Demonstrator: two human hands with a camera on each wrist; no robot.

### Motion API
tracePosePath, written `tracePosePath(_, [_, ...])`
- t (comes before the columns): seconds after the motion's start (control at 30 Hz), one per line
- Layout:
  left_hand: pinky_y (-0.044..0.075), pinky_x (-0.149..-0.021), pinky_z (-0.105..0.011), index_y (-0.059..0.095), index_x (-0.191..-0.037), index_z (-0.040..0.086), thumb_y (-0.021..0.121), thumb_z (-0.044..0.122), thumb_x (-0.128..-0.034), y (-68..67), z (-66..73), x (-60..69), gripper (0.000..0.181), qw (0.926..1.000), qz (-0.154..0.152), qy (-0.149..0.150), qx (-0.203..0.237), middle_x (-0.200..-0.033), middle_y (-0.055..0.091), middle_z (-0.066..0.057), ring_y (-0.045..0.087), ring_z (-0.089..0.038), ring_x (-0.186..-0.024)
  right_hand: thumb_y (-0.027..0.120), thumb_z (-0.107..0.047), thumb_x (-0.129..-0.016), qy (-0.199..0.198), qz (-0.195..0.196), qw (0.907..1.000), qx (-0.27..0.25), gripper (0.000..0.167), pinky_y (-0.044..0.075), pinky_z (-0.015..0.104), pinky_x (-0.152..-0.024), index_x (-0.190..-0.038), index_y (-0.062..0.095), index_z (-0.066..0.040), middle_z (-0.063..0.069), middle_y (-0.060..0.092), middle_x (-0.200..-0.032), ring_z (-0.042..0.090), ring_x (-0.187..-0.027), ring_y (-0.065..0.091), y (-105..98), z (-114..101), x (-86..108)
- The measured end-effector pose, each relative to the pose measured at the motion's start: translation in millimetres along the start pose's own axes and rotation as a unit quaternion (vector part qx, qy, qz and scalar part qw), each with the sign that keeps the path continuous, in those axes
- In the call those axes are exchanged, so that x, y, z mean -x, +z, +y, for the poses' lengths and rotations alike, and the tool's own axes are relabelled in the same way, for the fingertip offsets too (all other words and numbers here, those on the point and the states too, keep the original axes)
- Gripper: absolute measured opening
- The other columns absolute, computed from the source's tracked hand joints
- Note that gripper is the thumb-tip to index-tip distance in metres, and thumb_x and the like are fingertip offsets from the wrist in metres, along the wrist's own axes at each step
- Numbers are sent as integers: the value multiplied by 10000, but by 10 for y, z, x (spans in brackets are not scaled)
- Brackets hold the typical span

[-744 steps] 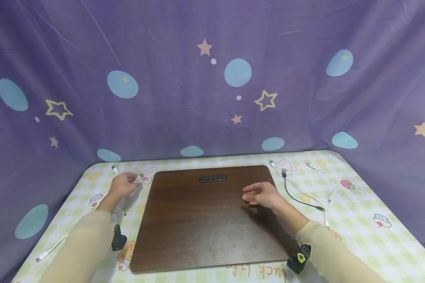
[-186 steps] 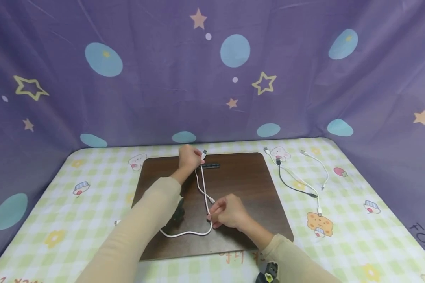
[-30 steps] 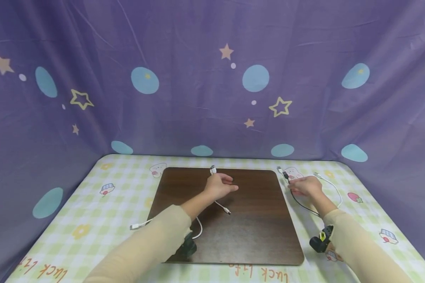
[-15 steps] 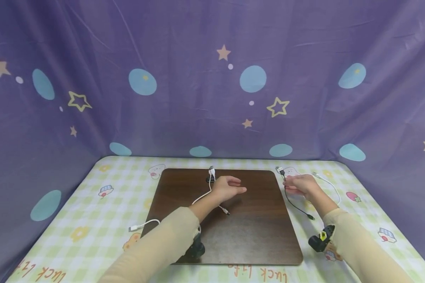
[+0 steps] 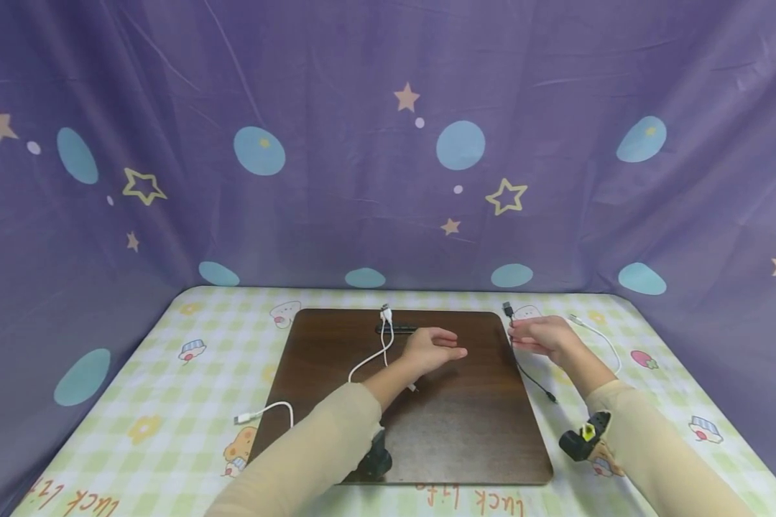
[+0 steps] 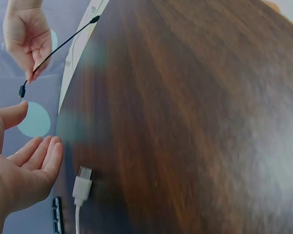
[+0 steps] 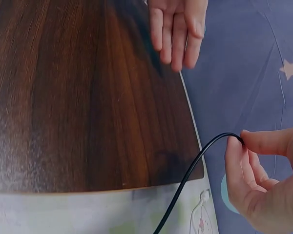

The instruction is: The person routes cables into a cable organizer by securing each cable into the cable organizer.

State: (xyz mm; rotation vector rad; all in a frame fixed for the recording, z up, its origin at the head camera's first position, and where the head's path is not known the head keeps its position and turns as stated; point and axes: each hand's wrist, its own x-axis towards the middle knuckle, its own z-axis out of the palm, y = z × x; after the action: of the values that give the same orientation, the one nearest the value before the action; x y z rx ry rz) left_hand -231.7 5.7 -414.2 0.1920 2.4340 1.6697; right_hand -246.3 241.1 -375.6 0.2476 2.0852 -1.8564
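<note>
In the head view my right hand point(image 5: 543, 336) pinches a short black USB cable point(image 5: 535, 382) between thumb and fingertips, just off the board's right edge. The larger plug points up and away; the other end hangs down. The right wrist view shows the black cable point(image 7: 185, 178) bending down from the pinch. My left hand point(image 5: 430, 350) hovers over the brown board point(image 5: 472, 438) with fingers extended, holding nothing. Behind it a black cable-holder strip point(image 5: 397, 329) lies near the board's far edge, partly hidden. White USB cables point(image 5: 366, 361) run from the strip, partly under my left forearm.
A white cable plug point(image 5: 246, 417) lies past the board's left edge on the checked tablecloth point(image 5: 162, 388). Another white cable point(image 5: 601, 335) lies to the right, partly behind my right hand. A purple curtain point(image 5: 336, 222) stands behind the table.
Earlier, my left hand brought a white cable to the strip. Over the last second, my right hand has lifted the black cable and moved left; my left hand has moved right, away from the white plugs.
</note>
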Motion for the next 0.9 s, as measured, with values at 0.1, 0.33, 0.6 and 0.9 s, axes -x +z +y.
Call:
tracePosePath(0.1, [568, -875, -297, 684, -1106, 15, 779, 196, -786, 59, 20, 16, 380, 9999, -71, 12, 126, -1048, 744, -113, 695, -236, -1001, 567, 31, -903, 5, -41, 10000, -15, 548, 599, 209, -749, -1369, 333, 197, -80, 691, -730, 31, -695, 686, 23, -20, 12])
tracePosePath(0.33, [563, -863, -259, 693, -1081, 0, 775, 169, -787, 217, 27, 33, 349, 9989, -267, 56, 390, -1025, 748, -126, 708, -210, -970, 584, 2, -916, 22, -162, 9998, -139, 574, 592, 178, -725, -1391, 316, 181, -82, 680, -737, 15, -694, 675, 106, -88, 35])
tracePosePath(0.6, [558, -848, -208, 698, -1107, 19, 748, 153, -818, 355, 47, 89, 323, 9932, -766, 39, 877, -1045, 750, -104, 713, -147, -963, 592, -25, -921, -65, -260, 9994, -199, 582, 580, 151, -738, -1401, 322, 163, -97, 679, -793, -3, -737, 670, 240, -206, 17])
tracePosePath(0.9, [564, -932, -353, 618, -1122, -147, 619, -53, -876, 449, 59, 173, 263, 9513, -1594, -90, 2636, -1221, 632, -286, 702, -228, -1017, 569, 43, -910, -111, -297, 9968, -730, 579, 585, 159, -711, -1404, 300, 177, -55, 682, -749, 27, -694, 676, 391, -267, -26])
